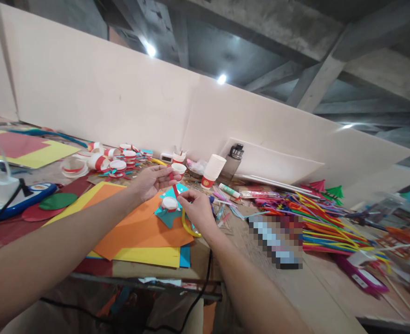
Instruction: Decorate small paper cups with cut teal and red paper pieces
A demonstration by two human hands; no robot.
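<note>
Red paper-like strip, narrow, observed in the head view between the person's two hands, above the front middle of the worktable. Left hand: fingers extended and bent together, gripping the strip near its upper end. Right hand: thumb and forefinger pinched at the strip's lower end, remaining fingers curled in. A small white cup shows at the left fingertips; whether it is held or stands behind them cannot be determined.

Directly below the hands, a white-topped round piece with a red band rests on blue cut paper. Beneath lie an orange sheet and a yellow sheet, overlapping. A yellow curved piece sits just beside the right hand, partly covered by it.

Left of the sheets: a green disc overlapping a red disc, near a blue power strip. Behind the left forearm: several red-and-white cup pieces, grouped. Beyond the right hand: stacked paper cups, upright but tilted in view, beside a dark-capped bottle. Further right: a heap of multicoloured stems.
</note>
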